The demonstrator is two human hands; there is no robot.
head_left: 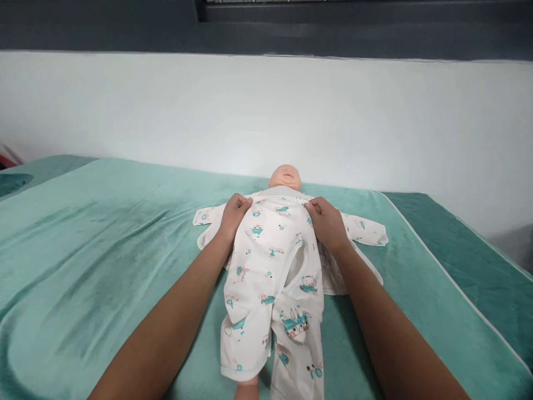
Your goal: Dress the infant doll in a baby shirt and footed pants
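Observation:
A baby doll (286, 176) lies on its back with its head at the far end. White patterned baby pants (258, 250) cover its legs and reach up over its torso, with an open slit at the crotch. My left hand (236, 212) pinches the waistband at its left corner. At the right corner, my right hand (327, 221) grips the same waistband. Beneath the pants, a matching baby top (366, 230) lies spread with its sleeves out to both sides. One foot (246, 389) of the doll shows below the left pant leg; the other is hidden.
A light green blanket (104, 250) with some wrinkles covers the surface under the doll. Darker green fabric (466, 250) lies along the right side. A white wall (266, 111) rises behind the doll, with a dark band (104, 25) above it.

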